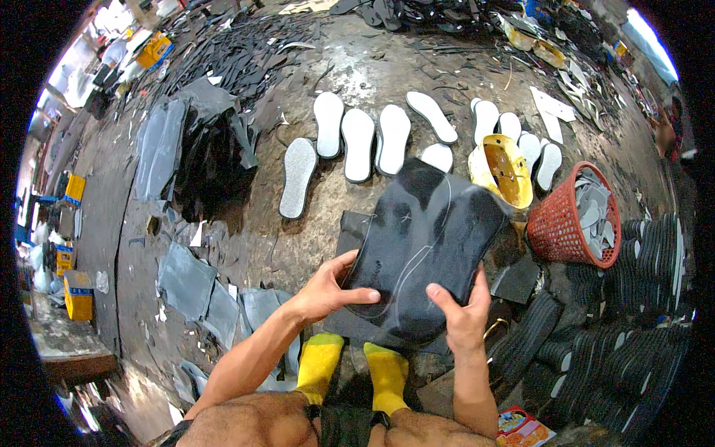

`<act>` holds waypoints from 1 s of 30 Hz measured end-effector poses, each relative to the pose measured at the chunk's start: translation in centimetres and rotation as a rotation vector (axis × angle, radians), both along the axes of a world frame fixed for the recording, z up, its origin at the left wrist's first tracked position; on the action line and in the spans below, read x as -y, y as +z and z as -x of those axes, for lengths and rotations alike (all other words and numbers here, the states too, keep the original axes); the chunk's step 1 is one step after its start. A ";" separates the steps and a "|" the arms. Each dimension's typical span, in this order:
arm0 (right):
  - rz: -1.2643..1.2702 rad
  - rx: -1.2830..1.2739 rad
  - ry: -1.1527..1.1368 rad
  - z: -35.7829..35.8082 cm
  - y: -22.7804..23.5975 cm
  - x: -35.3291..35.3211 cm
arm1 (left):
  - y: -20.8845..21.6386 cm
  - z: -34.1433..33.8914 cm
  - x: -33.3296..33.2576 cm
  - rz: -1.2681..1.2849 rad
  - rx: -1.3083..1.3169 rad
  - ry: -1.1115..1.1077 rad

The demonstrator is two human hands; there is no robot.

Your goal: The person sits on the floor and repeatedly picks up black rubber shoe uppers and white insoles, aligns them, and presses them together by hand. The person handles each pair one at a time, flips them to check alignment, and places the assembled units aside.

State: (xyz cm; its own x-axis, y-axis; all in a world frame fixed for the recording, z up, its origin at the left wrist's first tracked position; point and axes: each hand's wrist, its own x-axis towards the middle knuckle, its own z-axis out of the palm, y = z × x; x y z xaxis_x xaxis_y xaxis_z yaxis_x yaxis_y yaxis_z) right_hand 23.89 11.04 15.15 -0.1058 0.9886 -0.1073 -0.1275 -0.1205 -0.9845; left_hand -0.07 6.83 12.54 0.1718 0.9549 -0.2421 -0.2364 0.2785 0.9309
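I hold up a large black rubber sheet (424,238) with faint sole outlines traced on it. My left hand (328,287) grips its lower left edge, thumb over the front face. My right hand (463,313) clasps its lower right edge. The sheet hangs above my feet in yellow socks (357,369) and covers more dark rubber pieces on the floor beneath it.
Several white-grey cut soles (357,141) lie in a row on the concrete floor beyond. A yellow container (506,170) and a red mesh basket (555,223) of grey cutouts stand at right. Stacked black soles (618,328) fill the lower right; dark rubber sheets (201,156) and grey offcuts lie left.
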 end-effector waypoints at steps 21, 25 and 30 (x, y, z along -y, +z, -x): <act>0.072 -0.198 0.079 0.7 3.3 -0.3 | 4.1 0.1 0.3 0.075 0.257 0.078; -0.345 0.309 -0.075 1.5 5.0 -0.7 | 4.3 0.7 0.7 -0.007 -0.004 0.031; -0.887 1.003 0.075 0.3 8.8 -4.0 | 4.4 0.3 1.9 -0.082 -0.017 -0.109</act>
